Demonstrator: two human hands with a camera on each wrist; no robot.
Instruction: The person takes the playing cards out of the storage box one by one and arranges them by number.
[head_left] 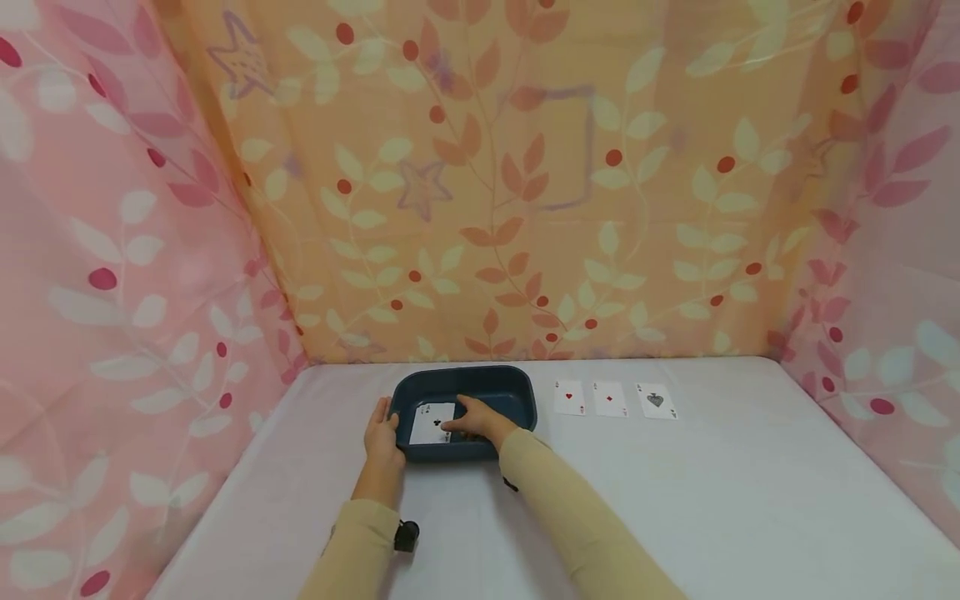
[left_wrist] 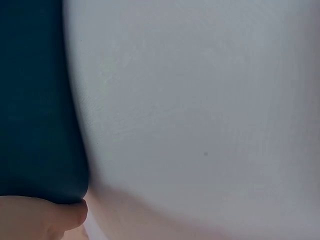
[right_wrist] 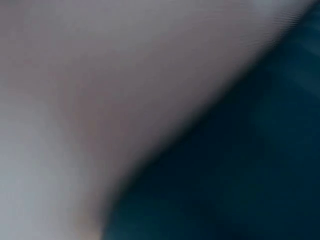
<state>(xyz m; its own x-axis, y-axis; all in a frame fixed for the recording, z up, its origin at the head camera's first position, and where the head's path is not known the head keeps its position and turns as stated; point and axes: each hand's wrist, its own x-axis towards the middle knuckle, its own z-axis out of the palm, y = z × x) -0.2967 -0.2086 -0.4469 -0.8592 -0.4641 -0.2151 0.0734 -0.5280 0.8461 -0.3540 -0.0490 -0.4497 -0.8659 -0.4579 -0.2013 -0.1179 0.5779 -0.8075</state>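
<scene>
white tabletop, left hand straight-fingered against navy tray — right hand spread, touching card

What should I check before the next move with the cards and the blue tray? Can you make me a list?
1. Left hand touching the side of the blue tray: ok.
2. Club card inside the tray, face up: ok.
3. Right hand at the club card: ok.
4. Firm grip on that card: cannot tell, some fingers are hidden.
5. Heart card, diamond card and spade card face up on the table: ok.
</scene>
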